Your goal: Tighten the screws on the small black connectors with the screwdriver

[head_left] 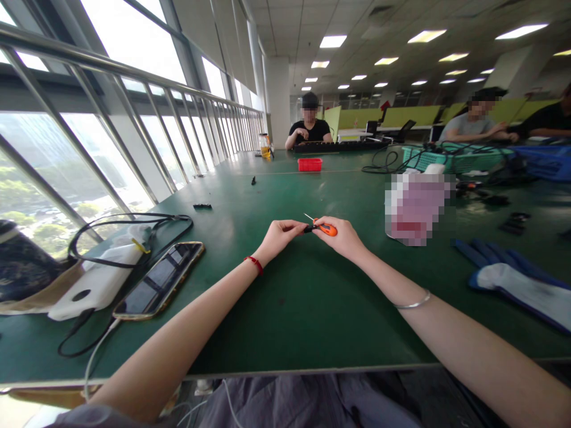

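Over the middle of the green table, my two hands meet around a small black part (309,228). My left hand (281,236) pinches that part between thumb and fingertips; its exact kind is too small to make out. In my right hand (339,238) lies a screwdriver (328,229) with an orange and black handle, its thin metal shaft pointing up and to the left, away from the black part. The right fingertips also touch the black part's near end. Both hands are closed, and the palms are hidden.
Left are a phone (160,279), a white power bank-like box (100,276) and black cables (129,217). A red basket (310,164) stands farther back. Right lie a blurred pinkish packet (419,208), blue-white gloves (517,282) and a green basket (450,159). Other people sit beyond the table.
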`<state>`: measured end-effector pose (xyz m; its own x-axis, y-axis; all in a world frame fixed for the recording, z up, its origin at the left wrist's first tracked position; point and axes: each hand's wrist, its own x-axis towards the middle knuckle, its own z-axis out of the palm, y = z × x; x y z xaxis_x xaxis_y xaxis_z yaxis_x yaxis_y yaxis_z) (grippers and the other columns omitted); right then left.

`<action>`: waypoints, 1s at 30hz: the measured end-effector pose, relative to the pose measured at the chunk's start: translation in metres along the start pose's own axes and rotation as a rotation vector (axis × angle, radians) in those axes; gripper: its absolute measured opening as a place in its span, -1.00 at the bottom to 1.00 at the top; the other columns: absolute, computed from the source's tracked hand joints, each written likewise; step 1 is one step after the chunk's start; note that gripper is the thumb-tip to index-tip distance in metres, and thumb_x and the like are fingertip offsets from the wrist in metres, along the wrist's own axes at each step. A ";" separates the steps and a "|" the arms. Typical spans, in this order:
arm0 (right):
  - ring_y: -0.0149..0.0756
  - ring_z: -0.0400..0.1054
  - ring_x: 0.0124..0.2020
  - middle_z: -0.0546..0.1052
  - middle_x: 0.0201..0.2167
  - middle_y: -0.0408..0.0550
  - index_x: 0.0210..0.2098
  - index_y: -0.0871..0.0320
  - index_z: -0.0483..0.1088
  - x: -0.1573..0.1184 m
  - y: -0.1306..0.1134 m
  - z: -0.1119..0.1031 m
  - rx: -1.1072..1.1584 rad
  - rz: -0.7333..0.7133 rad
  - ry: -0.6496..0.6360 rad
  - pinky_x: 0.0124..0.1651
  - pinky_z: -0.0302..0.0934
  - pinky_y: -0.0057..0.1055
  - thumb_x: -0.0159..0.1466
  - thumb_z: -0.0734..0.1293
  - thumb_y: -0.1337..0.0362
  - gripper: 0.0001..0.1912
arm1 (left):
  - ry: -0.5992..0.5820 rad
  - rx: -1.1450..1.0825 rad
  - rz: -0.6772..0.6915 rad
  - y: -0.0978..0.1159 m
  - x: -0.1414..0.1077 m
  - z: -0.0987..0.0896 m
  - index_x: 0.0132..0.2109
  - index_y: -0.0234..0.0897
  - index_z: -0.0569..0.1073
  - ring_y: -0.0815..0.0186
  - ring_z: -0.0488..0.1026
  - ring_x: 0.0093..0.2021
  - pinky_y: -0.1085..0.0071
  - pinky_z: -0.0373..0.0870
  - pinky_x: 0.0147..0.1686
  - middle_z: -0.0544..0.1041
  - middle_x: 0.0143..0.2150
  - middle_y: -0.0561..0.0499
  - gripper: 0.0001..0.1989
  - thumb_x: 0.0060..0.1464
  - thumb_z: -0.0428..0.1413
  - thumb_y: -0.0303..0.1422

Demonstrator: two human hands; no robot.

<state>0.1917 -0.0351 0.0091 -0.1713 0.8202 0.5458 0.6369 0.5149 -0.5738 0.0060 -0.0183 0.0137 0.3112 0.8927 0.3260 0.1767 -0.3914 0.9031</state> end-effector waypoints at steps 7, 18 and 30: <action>-0.24 0.40 -0.30 0.54 -0.29 -0.10 -0.32 0.07 0.44 0.000 0.000 -0.001 -0.016 -0.026 0.003 -0.22 0.24 -0.33 0.11 0.31 0.18 -0.84 | 0.021 -0.079 -0.035 -0.004 0.001 0.001 -0.29 -0.35 0.58 0.28 0.47 -0.30 0.35 0.39 -0.19 0.59 -0.32 -0.07 -0.70 -0.13 0.21 -0.21; -0.26 0.39 -0.29 0.53 -0.29 -0.10 -0.32 0.10 0.43 0.002 0.001 0.000 0.046 -0.038 -0.028 -0.19 0.24 -0.34 0.11 0.31 0.19 -0.83 | -0.044 -0.288 -0.097 -0.015 0.006 0.002 -0.30 -0.32 0.49 0.40 0.40 -0.32 0.48 0.31 -0.27 0.51 -0.30 0.00 -0.73 -0.14 0.21 -0.23; -0.23 0.40 -0.27 0.53 -0.25 -0.11 -0.32 0.08 0.43 0.001 0.005 0.002 -0.004 -0.060 -0.052 -0.16 0.26 -0.32 0.11 0.30 0.19 -0.84 | 0.013 0.315 0.218 0.015 -0.003 0.005 -0.30 -0.35 0.49 0.34 0.42 -0.29 0.42 0.34 -0.20 0.52 -0.31 -0.02 -0.77 0.04 0.08 -0.24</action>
<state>0.1926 -0.0314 0.0054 -0.2480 0.7998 0.5467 0.6274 0.5626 -0.5384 0.0120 -0.0282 0.0252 0.3619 0.7830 0.5059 0.3871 -0.6199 0.6826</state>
